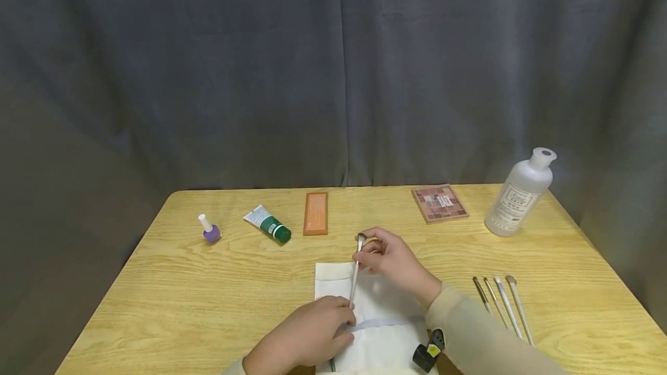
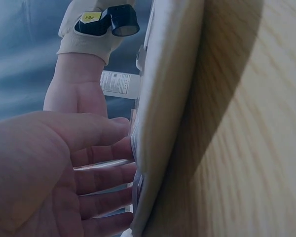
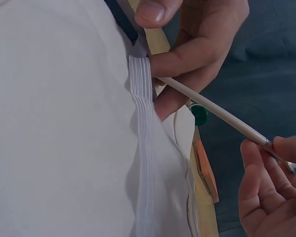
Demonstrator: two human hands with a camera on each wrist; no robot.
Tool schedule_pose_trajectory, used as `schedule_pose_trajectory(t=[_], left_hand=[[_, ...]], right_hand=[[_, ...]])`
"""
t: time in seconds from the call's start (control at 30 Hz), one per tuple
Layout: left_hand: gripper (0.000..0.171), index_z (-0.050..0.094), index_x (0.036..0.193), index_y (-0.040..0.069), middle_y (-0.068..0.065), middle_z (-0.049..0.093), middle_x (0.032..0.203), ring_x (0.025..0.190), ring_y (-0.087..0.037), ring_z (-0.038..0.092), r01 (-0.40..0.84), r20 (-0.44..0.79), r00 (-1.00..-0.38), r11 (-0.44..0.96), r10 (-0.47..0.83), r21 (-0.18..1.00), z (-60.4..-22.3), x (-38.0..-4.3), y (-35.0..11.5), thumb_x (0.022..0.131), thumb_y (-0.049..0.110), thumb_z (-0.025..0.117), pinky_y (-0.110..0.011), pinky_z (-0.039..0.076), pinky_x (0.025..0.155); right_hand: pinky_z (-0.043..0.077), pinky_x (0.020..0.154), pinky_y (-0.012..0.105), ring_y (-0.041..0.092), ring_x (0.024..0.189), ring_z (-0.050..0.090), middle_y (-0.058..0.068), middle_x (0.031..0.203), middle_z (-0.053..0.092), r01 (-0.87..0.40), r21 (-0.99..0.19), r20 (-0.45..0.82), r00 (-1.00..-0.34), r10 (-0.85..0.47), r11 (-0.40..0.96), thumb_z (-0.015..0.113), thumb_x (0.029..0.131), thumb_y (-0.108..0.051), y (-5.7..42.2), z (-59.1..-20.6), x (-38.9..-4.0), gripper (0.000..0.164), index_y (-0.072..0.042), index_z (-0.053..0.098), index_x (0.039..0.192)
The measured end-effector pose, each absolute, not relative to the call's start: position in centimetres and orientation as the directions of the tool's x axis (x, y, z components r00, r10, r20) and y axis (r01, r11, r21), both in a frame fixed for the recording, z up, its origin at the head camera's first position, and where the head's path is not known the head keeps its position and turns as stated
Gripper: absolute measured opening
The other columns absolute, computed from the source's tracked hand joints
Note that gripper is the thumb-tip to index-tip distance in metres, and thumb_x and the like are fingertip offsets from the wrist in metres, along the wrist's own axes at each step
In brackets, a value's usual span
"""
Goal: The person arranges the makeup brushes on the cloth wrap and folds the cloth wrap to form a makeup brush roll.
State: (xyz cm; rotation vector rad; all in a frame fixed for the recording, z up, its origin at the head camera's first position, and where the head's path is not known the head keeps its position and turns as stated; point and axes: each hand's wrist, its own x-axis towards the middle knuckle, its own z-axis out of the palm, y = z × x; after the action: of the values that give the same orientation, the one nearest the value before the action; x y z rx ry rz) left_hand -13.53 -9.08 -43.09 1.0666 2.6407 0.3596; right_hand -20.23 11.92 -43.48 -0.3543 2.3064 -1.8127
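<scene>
Clearly, the head view has the right hand [image 1: 392,256] pinching a slim makeup brush [image 1: 355,276] just below its bristles, over the white cloth pouch [image 1: 383,347] at the middle of the near edge of the tabletop [image 1: 156,300]. The left hand [image 1: 315,327] rests on the pouch, its fingers at the brush's lower end. Four other brushes [image 1: 508,307] lie toward the near right corner; a bottle [image 1: 521,192] stands by the far right corner. Near the far edge are a palette [image 1: 440,203] and an orange box [image 1: 315,213], with a green-capped tube [image 1: 268,224] and purple nail polish [image 1: 211,233] toward the left edge.

From the left wrist, the left hand's fingers reach out fairly straight, their tips touching the pouch, thumb apart.

From the right wrist, left fingertips touch a ribbed elastic strip [image 3: 141,81] on the pouch; the brush slants past them, its handle end hidden, so I cannot tell whether they grip it
</scene>
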Motion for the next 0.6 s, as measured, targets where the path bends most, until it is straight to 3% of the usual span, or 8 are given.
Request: schedule_pose_trajectory(t=[0.13, 0.4, 0.6], left_hand=[[0.018, 0.076, 0.107, 0.019, 0.005, 0.065, 0.127, 0.121, -0.012, 0.059, 0.634, -0.151, -0.691, 0.693, 0.707, 0.342, -43.2, -13.6, -9.1, 0.095, 0.03, 0.07, -0.03, 0.05, 0.098], [0.011, 0.076, 0.103, 0.02, 0.008, 0.069, 0.119, 0.107, -0.007, 0.063, 0.625, -0.138, -0.699, 0.693, 0.702, 0.36, -43.3, -13.7, -9.0, 0.092, 0.019, 0.072, -0.025, 0.052, 0.08], [0.023, 0.075, 0.11, 0.024, 0.008, 0.069, 0.123, 0.119, -0.011, 0.062, 0.647, -0.116, -0.702, 0.698, 0.702, 0.306, -43.3, -13.5, -9.0, 0.09, 0.013, 0.075, -0.03, 0.053, 0.091]], right_hand=[[0.056, 0.072, 0.029, 0.02, 0.082, 0.071, 0.014, 0.098, 0.071, -0.104, -0.969, 0.028, -0.947, -0.321, 0.222, 0.068, 0.095, -0.008, 11.4, -43.5, -20.2, 0.041, 0.003, 0.053, 0.131], [0.056, 0.068, 0.028, 0.021, 0.079, 0.07, 0.014, 0.097, 0.069, -0.165, -0.959, 0.076, -0.932, -0.355, 0.229, 0.065, 0.095, -0.002, 10.8, -43.6, -20.0, 0.042, 0.008, 0.051, 0.133], [0.051, 0.062, 0.027, 0.021, 0.074, 0.065, 0.012, 0.091, 0.068, -0.181, -0.95, 0.079, -0.928, -0.365, 0.254, 0.066, 0.094, -0.001, 10.5, -43.9, -19.8, 0.049, 0.001, 0.049, 0.14]])
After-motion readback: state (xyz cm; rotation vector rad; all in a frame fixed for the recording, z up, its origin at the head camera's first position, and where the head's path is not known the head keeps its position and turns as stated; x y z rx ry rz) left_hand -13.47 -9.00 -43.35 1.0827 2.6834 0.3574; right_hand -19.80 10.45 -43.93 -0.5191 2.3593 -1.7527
